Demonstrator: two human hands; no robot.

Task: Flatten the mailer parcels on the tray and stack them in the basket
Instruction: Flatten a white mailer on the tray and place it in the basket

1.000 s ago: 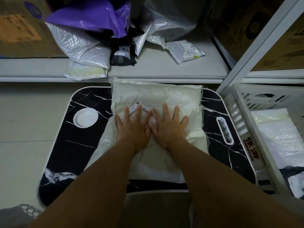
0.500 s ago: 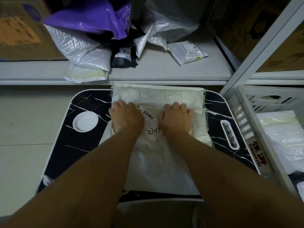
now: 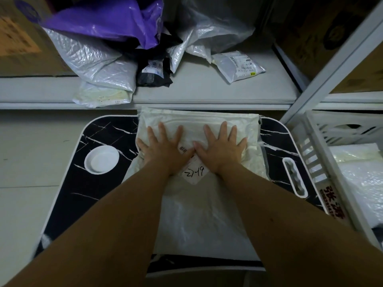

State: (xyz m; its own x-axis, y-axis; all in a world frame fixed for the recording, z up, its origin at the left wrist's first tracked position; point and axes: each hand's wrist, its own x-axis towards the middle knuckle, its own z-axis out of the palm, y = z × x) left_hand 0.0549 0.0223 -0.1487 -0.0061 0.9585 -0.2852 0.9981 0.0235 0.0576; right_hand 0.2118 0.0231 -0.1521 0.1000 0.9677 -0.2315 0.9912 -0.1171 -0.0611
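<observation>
A large white mailer parcel (image 3: 199, 214) lies along the middle of the black marble-patterned tray (image 3: 99, 193), its far end bulging and its near end flat. A white label (image 3: 194, 172) with handwriting sits on top. My left hand (image 3: 163, 148) and my right hand (image 3: 221, 148) press flat on the far half, fingers straight and spread, side by side with thumbs near the label. The white slatted basket (image 3: 317, 162) stands right of the tray and holds flattened white mailers (image 3: 360, 175).
A grey shelf (image 3: 207, 90) behind the tray carries more parcels: a purple bag (image 3: 107, 19), silver bubble mailers (image 3: 95, 63), a black packet (image 3: 154, 73), a small grey packet (image 3: 238, 66). A metal shelf post (image 3: 331, 63) rises at right. A round white recess (image 3: 102, 159) marks the tray's left.
Both hands slid apart and then forward toward the far end of the parcel, going from curled fingers half a second ago to flat, spread fingers now. The label is more exposed.
</observation>
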